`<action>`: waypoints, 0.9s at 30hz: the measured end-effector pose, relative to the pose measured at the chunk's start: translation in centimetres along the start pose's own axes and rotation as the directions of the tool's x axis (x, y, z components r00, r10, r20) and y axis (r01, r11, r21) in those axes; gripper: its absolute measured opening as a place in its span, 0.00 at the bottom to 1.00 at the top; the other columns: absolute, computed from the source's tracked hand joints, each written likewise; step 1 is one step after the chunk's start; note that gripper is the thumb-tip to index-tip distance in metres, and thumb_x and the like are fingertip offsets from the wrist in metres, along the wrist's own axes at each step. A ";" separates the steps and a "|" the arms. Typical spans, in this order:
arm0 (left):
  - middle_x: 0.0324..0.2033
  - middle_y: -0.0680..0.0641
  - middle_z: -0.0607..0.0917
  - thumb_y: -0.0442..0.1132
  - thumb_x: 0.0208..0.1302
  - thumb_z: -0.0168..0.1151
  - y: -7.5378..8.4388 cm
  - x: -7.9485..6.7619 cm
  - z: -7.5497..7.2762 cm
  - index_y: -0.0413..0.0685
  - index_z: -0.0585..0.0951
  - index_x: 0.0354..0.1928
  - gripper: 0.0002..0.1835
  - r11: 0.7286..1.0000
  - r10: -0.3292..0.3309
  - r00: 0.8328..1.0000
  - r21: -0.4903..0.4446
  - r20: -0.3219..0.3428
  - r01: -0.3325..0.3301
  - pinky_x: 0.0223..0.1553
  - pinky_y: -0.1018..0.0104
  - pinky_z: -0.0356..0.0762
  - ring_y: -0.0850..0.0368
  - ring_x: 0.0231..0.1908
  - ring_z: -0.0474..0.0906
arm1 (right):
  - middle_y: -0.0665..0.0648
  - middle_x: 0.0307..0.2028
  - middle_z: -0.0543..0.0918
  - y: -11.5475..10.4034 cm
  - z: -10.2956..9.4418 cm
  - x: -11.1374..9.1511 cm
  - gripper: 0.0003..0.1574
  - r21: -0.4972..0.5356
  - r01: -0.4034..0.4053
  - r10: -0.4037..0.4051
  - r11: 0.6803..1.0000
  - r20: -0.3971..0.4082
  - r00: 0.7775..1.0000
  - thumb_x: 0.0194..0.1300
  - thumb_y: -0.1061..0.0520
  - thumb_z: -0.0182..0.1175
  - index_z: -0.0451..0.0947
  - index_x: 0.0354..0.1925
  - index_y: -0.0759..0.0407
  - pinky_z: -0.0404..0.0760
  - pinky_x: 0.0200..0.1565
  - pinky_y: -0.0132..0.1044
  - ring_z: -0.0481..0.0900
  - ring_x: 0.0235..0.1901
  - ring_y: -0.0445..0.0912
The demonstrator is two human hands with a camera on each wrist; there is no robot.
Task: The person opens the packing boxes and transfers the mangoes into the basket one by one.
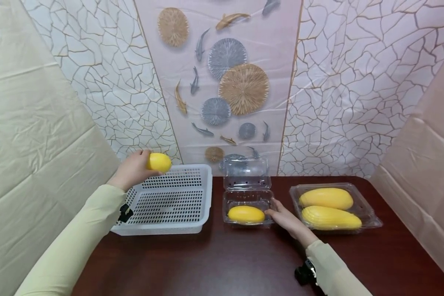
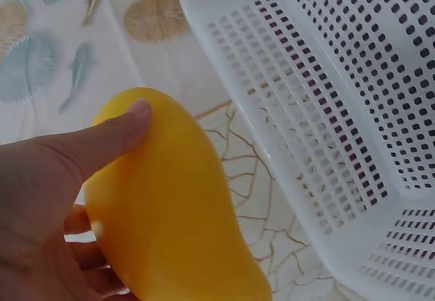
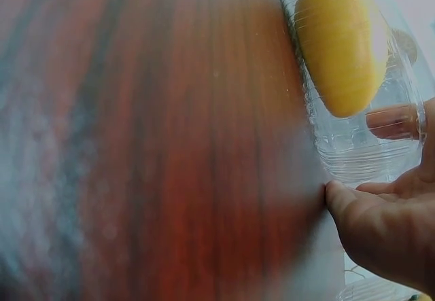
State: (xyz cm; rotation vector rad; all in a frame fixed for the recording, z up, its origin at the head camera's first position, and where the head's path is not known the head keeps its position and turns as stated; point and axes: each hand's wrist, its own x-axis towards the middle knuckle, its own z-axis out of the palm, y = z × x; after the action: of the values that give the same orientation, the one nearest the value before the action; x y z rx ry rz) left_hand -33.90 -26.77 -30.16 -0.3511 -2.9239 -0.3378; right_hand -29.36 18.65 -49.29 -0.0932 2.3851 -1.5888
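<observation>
Above the back left part of the white plastic basket (image 1: 208, 189), my left hand (image 1: 132, 169) holds a yellow mango (image 1: 160, 163). The left wrist view shows the thumb laid along the mango's upper side and the other fingers curled under it. My right hand (image 1: 287, 220) grips the right end of a clear plastic clamshell box (image 1: 266, 195), thumb at its front corner. One finger (image 3: 393, 121) shows through the clear wall. Inside the box lies another yellow mango (image 1: 246, 214), towards the front. The box's lid (image 1: 247, 174) stands raised at the back.
A closed clear clamshell box (image 1: 366, 209) with two yellow mangoes (image 1: 326, 199) sits to the right of my right hand. Everything stands on a dark red-brown table (image 1: 222, 263). A patterned cloth (image 1: 329, 123) hangs behind, with plain cloth on both sides.
</observation>
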 end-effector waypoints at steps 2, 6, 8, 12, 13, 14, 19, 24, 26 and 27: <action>0.52 0.30 0.77 0.48 0.58 0.75 -0.3 0.4 0.1 0.30 0.66 0.68 0.44 1.000 0.001 1.000 -0.006 0.001 -0.001 0.49 0.38 0.75 0.36 0.48 0.75 | 0.77 0.76 0.43 0.0 -0.1 0.0 0.48 0.004 -0.002 0.002 1.000 -0.003 1.000 0.77 0.55 0.48 0.32 0.77 0.72 0.49 0.72 0.61 0.42 0.75 0.68; 0.51 0.32 0.77 0.49 0.58 0.74 -0.9 1.2 0.3 0.32 0.67 0.67 0.42 1.000 0.003 1.000 -0.022 0.004 -0.003 0.48 0.39 0.75 0.38 0.47 0.75 | 0.76 0.76 0.41 -0.1 -0.2 0.0 0.48 0.016 -0.010 0.010 1.000 -0.001 1.000 0.77 0.54 0.48 0.32 0.78 0.72 0.48 0.72 0.62 0.40 0.75 0.68; 0.52 0.31 0.77 0.49 0.58 0.75 -1.4 1.4 0.5 0.31 0.67 0.68 0.43 0.999 0.001 1.000 -0.039 0.013 -0.001 0.49 0.39 0.75 0.37 0.47 0.75 | 0.76 0.76 0.41 -0.2 -0.1 0.0 0.49 0.021 -0.010 0.010 1.000 0.002 1.000 0.77 0.54 0.48 0.32 0.78 0.71 0.48 0.72 0.61 0.40 0.75 0.67; 0.51 0.32 0.78 0.48 0.57 0.75 -2.8 1.4 1.0 0.31 0.68 0.68 0.43 0.998 -0.009 0.999 -0.068 0.044 0.012 0.49 0.41 0.75 0.38 0.47 0.76 | 0.76 0.76 0.43 -0.2 0.2 0.0 0.48 0.012 -0.006 0.006 1.000 0.002 1.000 0.77 0.54 0.49 0.34 0.78 0.72 0.50 0.72 0.61 0.42 0.75 0.67; 0.50 0.33 0.79 0.49 0.57 0.75 -3.0 1.5 1.1 0.31 0.68 0.67 0.42 0.997 -0.008 0.998 -0.072 0.054 0.011 0.48 0.42 0.75 0.39 0.46 0.76 | 0.76 0.76 0.44 -0.2 0.2 0.0 0.48 0.011 -0.002 0.002 1.000 0.000 1.000 0.76 0.54 0.50 0.35 0.77 0.72 0.50 0.72 0.61 0.43 0.75 0.67; 0.49 0.33 0.79 0.49 0.57 0.76 -3.3 1.6 1.3 0.31 0.69 0.66 0.42 0.997 -0.008 0.998 -0.074 0.065 0.013 0.48 0.43 0.75 0.40 0.45 0.76 | 0.77 0.76 0.44 -0.1 0.2 0.0 0.48 0.010 0.002 -0.002 1.000 -0.002 1.000 0.76 0.54 0.50 0.35 0.77 0.73 0.50 0.72 0.61 0.43 0.75 0.68; 0.45 0.38 0.80 0.50 0.56 0.76 -4.3 2.1 1.9 0.33 0.71 0.63 0.40 0.995 0.008 0.993 -0.096 0.118 0.003 0.46 0.46 0.74 0.43 0.43 0.75 | 0.77 0.75 0.44 0.0 0.1 0.0 0.49 0.008 0.019 -0.019 1.000 -0.006 1.000 0.75 0.54 0.50 0.35 0.77 0.74 0.51 0.72 0.61 0.45 0.75 0.68; 0.43 0.40 0.81 0.52 0.56 0.76 -5.4 2.5 2.6 0.34 0.73 0.61 0.38 0.991 0.030 0.983 -0.131 0.181 -0.006 0.47 0.46 0.75 0.45 0.41 0.76 | 0.77 0.76 0.44 -0.2 0.1 -0.1 0.49 0.003 0.015 -0.015 1.000 -0.007 1.000 0.75 0.54 0.50 0.35 0.77 0.73 0.51 0.71 0.61 0.45 0.75 0.68; 0.44 0.41 0.82 0.52 0.56 0.76 -5.8 2.6 3.1 0.35 0.74 0.61 0.38 0.991 0.024 0.978 -0.135 0.209 0.005 0.48 0.45 0.74 0.45 0.42 0.77 | 0.77 0.75 0.44 -0.2 0.1 -0.1 0.49 0.008 0.011 -0.011 1.000 -0.005 1.000 0.76 0.54 0.50 0.35 0.77 0.73 0.51 0.71 0.62 0.45 0.75 0.68; 0.45 0.41 0.82 0.52 0.56 0.75 -5.9 2.5 3.3 0.35 0.73 0.61 0.38 0.990 0.015 0.974 -0.137 0.224 0.016 0.49 0.44 0.74 0.45 0.43 0.77 | 0.77 0.75 0.44 -0.2 0.2 -0.1 0.48 0.010 0.007 -0.006 1.000 -0.006 1.000 0.76 0.54 0.50 0.35 0.77 0.73 0.51 0.71 0.61 0.45 0.75 0.68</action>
State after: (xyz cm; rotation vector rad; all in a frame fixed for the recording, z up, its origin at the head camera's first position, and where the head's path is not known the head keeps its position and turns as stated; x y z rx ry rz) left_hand -38.26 -31.03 -33.99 -0.4348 -3.1293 -0.5359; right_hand -29.26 18.45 -49.20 -0.0946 2.3830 -1.6061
